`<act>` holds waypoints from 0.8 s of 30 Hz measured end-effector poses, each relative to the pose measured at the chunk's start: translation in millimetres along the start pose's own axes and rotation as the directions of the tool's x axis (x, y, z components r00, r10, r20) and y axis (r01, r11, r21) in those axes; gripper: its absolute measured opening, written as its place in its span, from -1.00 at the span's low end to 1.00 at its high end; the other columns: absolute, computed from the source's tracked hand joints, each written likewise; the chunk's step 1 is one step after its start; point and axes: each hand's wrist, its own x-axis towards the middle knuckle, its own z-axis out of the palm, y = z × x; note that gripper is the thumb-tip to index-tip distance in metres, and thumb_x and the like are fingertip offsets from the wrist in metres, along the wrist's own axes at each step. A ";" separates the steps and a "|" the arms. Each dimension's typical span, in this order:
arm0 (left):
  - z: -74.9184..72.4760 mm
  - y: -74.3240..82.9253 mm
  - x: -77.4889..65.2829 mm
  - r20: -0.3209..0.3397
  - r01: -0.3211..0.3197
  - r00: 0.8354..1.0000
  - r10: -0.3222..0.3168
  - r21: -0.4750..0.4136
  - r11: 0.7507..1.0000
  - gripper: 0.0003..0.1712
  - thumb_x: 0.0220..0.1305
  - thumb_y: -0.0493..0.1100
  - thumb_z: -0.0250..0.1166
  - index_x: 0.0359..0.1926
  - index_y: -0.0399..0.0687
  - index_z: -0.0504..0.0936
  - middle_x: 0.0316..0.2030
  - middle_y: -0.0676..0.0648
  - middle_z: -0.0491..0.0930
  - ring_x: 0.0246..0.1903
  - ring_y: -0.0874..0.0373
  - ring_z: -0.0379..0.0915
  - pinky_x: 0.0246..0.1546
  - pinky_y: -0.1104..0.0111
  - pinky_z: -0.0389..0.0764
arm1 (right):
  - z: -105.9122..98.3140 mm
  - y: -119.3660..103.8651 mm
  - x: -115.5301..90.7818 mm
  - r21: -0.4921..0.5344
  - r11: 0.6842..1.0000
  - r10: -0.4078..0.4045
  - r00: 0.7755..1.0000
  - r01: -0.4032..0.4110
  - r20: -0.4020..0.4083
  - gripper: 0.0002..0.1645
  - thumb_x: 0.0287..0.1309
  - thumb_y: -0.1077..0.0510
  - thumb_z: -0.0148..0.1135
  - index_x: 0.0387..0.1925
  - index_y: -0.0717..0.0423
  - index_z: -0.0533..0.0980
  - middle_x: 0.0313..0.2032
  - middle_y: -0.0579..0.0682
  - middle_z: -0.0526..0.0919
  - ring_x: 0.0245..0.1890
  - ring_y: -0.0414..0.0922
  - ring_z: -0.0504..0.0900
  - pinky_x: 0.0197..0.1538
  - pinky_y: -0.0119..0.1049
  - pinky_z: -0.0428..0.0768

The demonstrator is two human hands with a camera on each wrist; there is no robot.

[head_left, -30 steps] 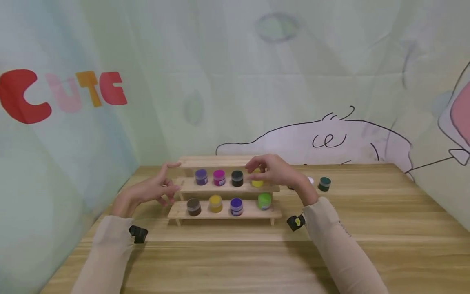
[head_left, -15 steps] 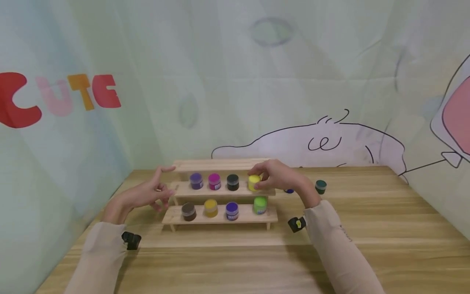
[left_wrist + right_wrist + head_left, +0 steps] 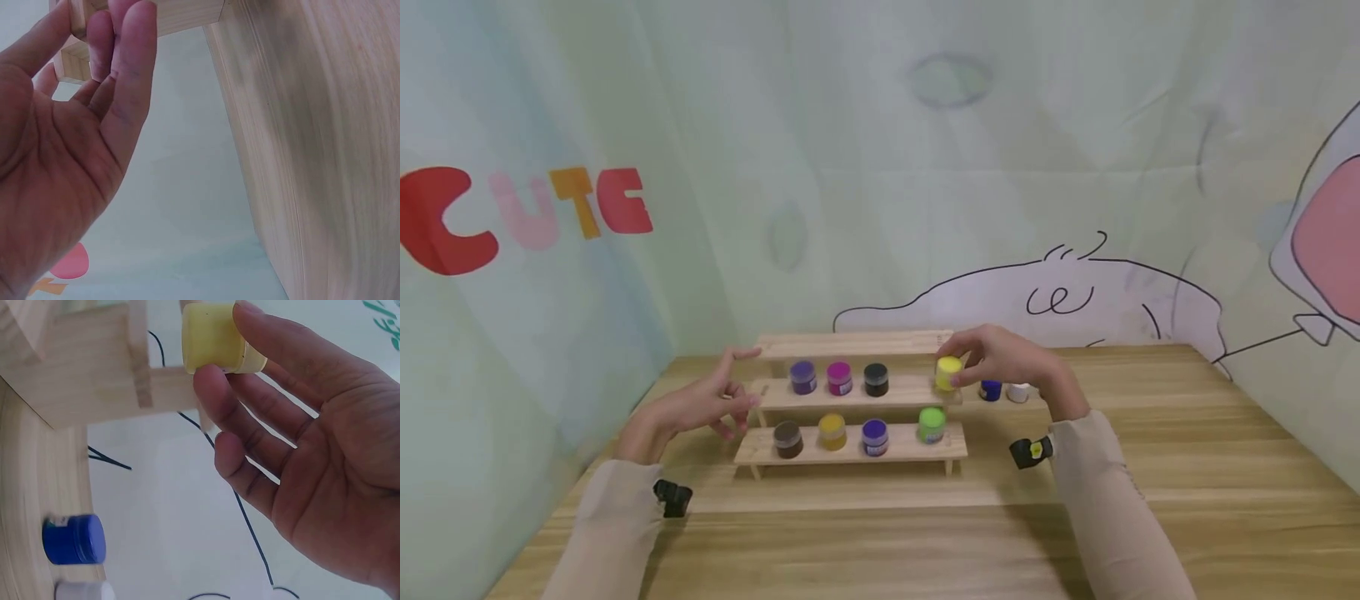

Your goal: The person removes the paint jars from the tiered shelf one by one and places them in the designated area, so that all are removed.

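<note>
The yellow jar (image 3: 948, 373) is at the right end of the rack's middle shelf (image 3: 913, 390), pinched between the thumb and fingers of the right hand (image 3: 1007, 358); whether its base touches the wood is unclear. Positioning it well likely calls for an upright jar, its base fully inside the shelf end, in line with the black jar (image 3: 876, 380), then an even, gentle release. The light green jar (image 3: 932, 425) sits on the shelf below. At the wooden rack's (image 3: 853, 343) left end, the left hand (image 3: 700, 403) has its fingers spread, index extended to the top board; light steadying there should suffice. The blue jar (image 3: 991, 390) and white jar (image 3: 1018, 392) stand on the tabletop (image 3: 880, 550).
</note>
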 end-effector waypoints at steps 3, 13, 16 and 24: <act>-0.1 -1.1 1.4 0.004 -0.004 1.000 0.004 0.001 1.000 -0.04 0.55 -0.15 0.10 0.56 0.08 -0.45 -0.36 -0.28 0.51 -0.35 -0.09 0.53 -0.36 0.01 0.66 | -7.2 7.2 -7.1 0.011 1.000 0.008 1.000 -0.008 -0.006 -0.53 0.21 0.11 0.43 0.15 0.08 0.60 -0.04 -0.07 0.67 -0.15 -0.11 0.68 -0.02 -0.12 0.61; 0.7 -3.7 0.6 0.011 -0.004 1.000 0.004 -0.006 1.000 -0.04 0.55 -0.15 0.11 0.55 0.05 -0.45 -0.36 -0.27 0.52 -0.36 -0.08 0.56 -0.36 0.01 0.67 | -24.1 28.4 -33.0 0.097 0.994 0.043 0.999 -0.043 0.007 -0.56 0.21 0.16 0.42 0.11 0.16 0.59 -0.14 -0.01 0.71 -0.15 0.01 0.69 -0.03 -0.12 0.59; 1.1 -5.1 -0.6 0.009 0.003 1.000 -0.003 -0.003 1.000 -0.04 0.55 -0.15 0.10 0.55 0.04 -0.46 -0.37 -0.27 0.51 -0.36 -0.07 0.56 -0.37 0.04 0.68 | -24.4 36.9 -35.2 0.099 0.993 0.069 0.997 -0.071 0.023 -0.57 0.21 0.20 0.41 0.10 0.20 0.59 -0.14 0.00 0.70 -0.15 0.01 0.65 -0.07 -0.14 0.60; -1.1 -7.2 4.2 0.006 -0.001 1.000 0.001 -0.006 1.000 -0.04 0.55 -0.13 0.11 0.56 0.09 -0.44 -0.34 -0.30 0.52 -0.35 -0.09 0.56 -0.36 0.02 0.68 | -20.1 60.6 -30.7 0.175 0.973 0.129 0.986 -0.147 0.110 -0.54 0.15 0.25 0.41 0.09 0.27 0.57 -0.09 0.07 0.66 -0.06 0.09 0.55 -0.13 -0.11 0.57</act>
